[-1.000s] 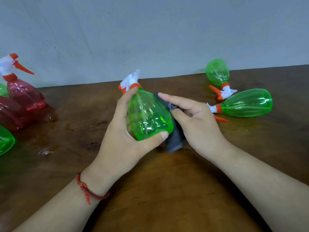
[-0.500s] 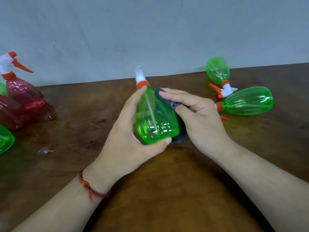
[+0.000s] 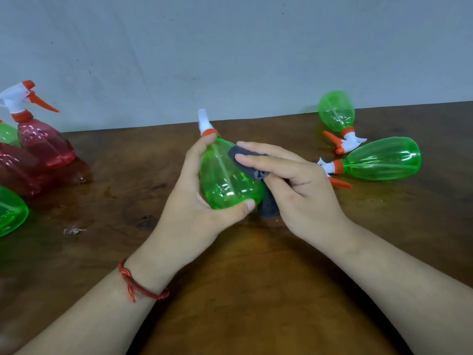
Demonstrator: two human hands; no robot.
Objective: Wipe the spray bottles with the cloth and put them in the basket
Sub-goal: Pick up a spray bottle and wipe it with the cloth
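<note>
My left hand (image 3: 189, 206) grips a green spray bottle (image 3: 225, 180) above the middle of the table, nozzle pointing up and away. My right hand (image 3: 299, 185) holds a dark grey cloth (image 3: 258, 175) and presses it against the bottle's right side with its fingers. Two more green spray bottles lie on their sides at the right: one near the wall (image 3: 337, 114) and one closer (image 3: 381, 160). No basket is in view.
At the left edge stand red spray bottles (image 3: 43, 142) with white and orange triggers, and part of a green bottle (image 3: 10, 211) lies below them. A small scrap (image 3: 73, 229) lies on the brown wooden table (image 3: 243, 290). A grey wall runs behind.
The bottle has turned in my left hand, so its nozzle now points up and away. My right hand's fingers with the cloth have slid further up over the bottle's side.
</note>
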